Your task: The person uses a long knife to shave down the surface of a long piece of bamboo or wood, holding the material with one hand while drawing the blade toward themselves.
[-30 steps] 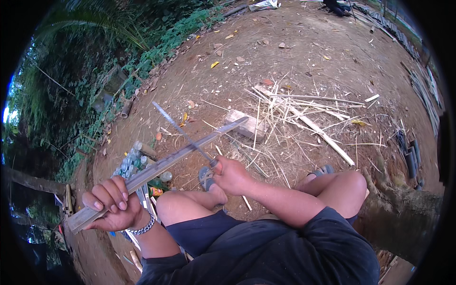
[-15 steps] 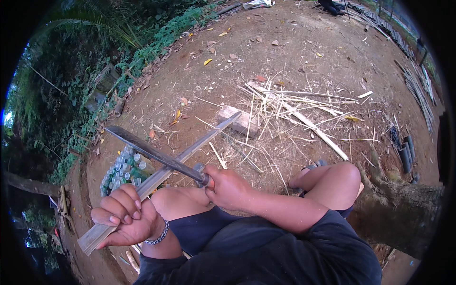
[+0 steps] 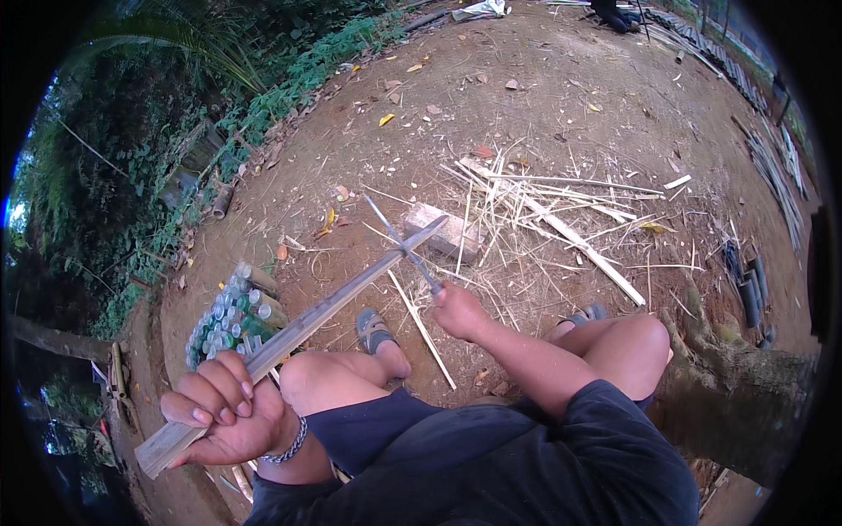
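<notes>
Plainly, the left hand [image 3: 230, 412], at eight o'clock, is wrapped around a wooden strip [image 3: 324, 307] that slants from there toward two. The right hand [image 3: 460, 311] clasps a knife [image 3: 383, 216] by its handle, blade crossing the strip near its far end, pointing to eleven. Pale slivers [image 3: 566, 230] lie at two o'clock.

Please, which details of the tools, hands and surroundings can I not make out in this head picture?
All in the head view:
Knife: most of its handle, hidden inside the right hand.
Wooden strip: the gripped stretch, covered by the left hand.
Another person: upper body, cut off by the top edge.
Clear containers: any contents, too small.
</notes>
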Motion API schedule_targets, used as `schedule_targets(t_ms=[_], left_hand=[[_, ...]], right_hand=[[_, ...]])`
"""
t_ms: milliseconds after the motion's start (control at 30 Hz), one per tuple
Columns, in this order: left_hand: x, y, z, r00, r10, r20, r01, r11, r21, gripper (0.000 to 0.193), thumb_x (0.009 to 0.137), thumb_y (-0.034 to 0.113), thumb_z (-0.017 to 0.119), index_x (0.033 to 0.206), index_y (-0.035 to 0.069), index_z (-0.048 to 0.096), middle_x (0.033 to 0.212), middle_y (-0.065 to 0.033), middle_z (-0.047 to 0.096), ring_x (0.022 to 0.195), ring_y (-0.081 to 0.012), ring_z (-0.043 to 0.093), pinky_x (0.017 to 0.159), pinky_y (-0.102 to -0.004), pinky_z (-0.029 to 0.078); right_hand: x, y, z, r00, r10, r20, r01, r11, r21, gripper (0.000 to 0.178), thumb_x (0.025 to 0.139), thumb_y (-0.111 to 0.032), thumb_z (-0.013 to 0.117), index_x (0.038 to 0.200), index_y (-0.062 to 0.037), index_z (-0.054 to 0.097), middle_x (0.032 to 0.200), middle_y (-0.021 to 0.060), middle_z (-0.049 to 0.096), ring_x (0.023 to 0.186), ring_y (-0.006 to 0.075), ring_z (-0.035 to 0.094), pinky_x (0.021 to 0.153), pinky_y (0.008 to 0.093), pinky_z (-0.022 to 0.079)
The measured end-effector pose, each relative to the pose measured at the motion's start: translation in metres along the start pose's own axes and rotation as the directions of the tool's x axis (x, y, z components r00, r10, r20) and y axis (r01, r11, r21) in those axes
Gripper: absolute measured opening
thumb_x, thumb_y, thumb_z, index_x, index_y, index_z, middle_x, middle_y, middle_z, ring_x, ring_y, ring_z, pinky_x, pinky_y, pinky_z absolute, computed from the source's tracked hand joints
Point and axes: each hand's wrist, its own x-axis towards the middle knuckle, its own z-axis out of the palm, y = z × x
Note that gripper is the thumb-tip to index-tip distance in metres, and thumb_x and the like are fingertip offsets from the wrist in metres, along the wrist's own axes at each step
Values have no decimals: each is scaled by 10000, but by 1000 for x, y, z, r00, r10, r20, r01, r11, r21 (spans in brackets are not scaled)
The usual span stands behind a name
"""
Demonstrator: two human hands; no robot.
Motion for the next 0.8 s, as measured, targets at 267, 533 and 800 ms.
schedule_targets(t_ms=[267, 533, 800], left_hand=[[7, -2, -7, 1000, -20, 15, 19, 1000, 6, 502, 908, 586, 523, 747, 123, 417, 561, 34, 349, 444, -69, 334, 492, -242, 324], [17, -1, -19, 999, -41, -10, 41, 999, 9, 475, 880, 560, 590, 755, 133, 423, 569, 52, 367, 456, -51, 352, 506, -225, 325], [33, -7, -22, 997, -61, -51, 64, 997, 45, 443, 867, 508, 641, 745, 130, 444, 571, 58, 366, 456, -45, 346, 509, -210, 321]], right_hand=[[2, -22, 4, 981, -175, 89, 174, 985, 9, 236, 797, -150, 580, 990, -17, 554, 844, 240, 632, 835, 421, 624, 746, 494, 487], [30, -23, -3, 982, -167, 94, 167, 986, -2, 245, 813, -152, 583, 1014, -16, 548, 846, 272, 631, 829, 430, 631, 747, 507, 496], [88, 61, -9, 996, 84, -6, -84, 990, -113, 202, 885, -182, 530, 1031, -46, 565, 836, 229, 650, 804, 393, 651, 752, 500, 512]])
